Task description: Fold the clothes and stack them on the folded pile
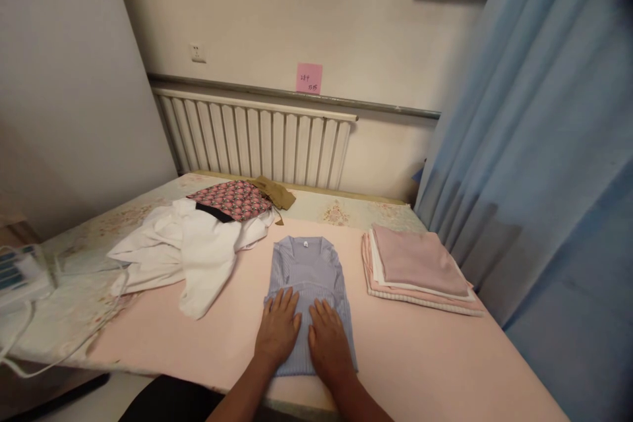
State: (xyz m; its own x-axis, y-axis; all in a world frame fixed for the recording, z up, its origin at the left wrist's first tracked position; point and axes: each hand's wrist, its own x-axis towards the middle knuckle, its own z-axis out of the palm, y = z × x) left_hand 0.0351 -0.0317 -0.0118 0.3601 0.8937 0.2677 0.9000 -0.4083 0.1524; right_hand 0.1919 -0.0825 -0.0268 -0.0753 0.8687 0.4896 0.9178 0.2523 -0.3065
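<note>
A bluish-grey ribbed top (310, 267) lies on the pink cloth (420, 356), partly folded into a long narrow shape. Its square neckline with a small white label faces the wall. My left hand (280, 323) rests flat on the left half of the top, fingers stretched forward. On the right half lies my right hand (329, 339), also flat, with its fingers out. Both palms press on the fabric and neither hand grips it. The underside of the top is hidden.
Left of the top is a loose pile with white clothing (198, 257), a pink patterned garment (237, 198) and an olive garment (277, 192). Folded clothes (420, 260) are stacked at the right. A power strip (24, 280) with cables sits far left; a blue curtain (534, 165) hangs right.
</note>
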